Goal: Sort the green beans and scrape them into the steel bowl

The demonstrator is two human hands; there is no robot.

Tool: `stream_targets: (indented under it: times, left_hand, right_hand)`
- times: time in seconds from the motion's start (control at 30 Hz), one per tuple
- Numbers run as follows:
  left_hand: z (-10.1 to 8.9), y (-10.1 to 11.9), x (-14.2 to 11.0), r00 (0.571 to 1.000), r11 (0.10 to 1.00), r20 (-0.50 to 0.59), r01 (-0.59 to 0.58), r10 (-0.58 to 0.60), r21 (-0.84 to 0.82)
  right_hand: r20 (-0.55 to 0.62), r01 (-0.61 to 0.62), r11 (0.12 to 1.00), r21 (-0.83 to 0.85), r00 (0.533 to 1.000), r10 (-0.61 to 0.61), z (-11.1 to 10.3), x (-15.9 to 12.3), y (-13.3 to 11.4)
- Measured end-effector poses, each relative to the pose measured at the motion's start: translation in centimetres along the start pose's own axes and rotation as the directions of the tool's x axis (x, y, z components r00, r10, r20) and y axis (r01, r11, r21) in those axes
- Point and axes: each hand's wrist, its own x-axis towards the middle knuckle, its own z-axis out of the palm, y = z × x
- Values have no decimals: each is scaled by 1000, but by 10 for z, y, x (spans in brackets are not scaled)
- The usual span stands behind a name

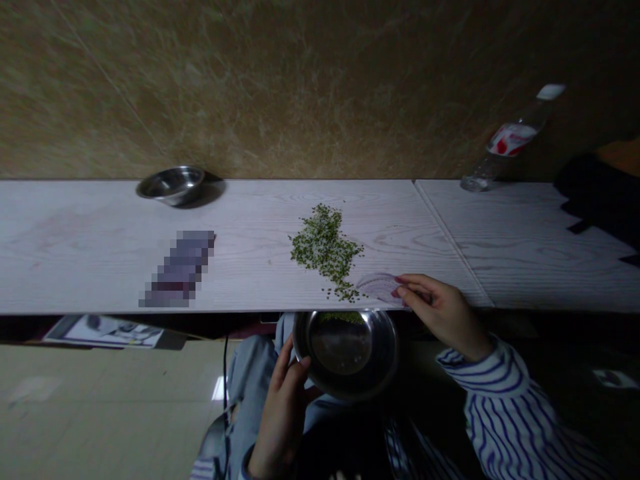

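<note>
A loose pile of small green beans mixed with white grains [325,243] lies on the white wood-grain table [255,267]. My right hand [445,310] pinches a clear, half-round protractor [379,287] by its right end, beside the pile's lower right tip. Just below the table's front edge, my left hand [287,397] grips the left rim of a steel bowl [390,353]. Some green beans [343,317] show at the bowl's far side, partly under the table edge. My left fingers' tips are partly hidden behind the bowl.
A smaller steel bowl [173,187] stands tilted-looking near the wall at the left. A pixelated flat, dark object [180,270] lies before it. At the right are a clear bottle with a white cap [510,140] and dark fabric [600,193]. Papers [107,330] sit under the table.
</note>
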Motion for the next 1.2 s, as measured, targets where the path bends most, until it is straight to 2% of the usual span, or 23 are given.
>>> stream_targets:
  times: [0.43,1.2]
  left_hand:
    - [1,1,-2,1000,1000,3,-4,4,-2]
    - [3,4,-4,1000,1000,-9,-5,5,-4]
  right_hand:
    - [23,29,998,-58,999,-28,-2,-4,-1]
    - [44,22,998,-58,999,-19,5,-5,-5]
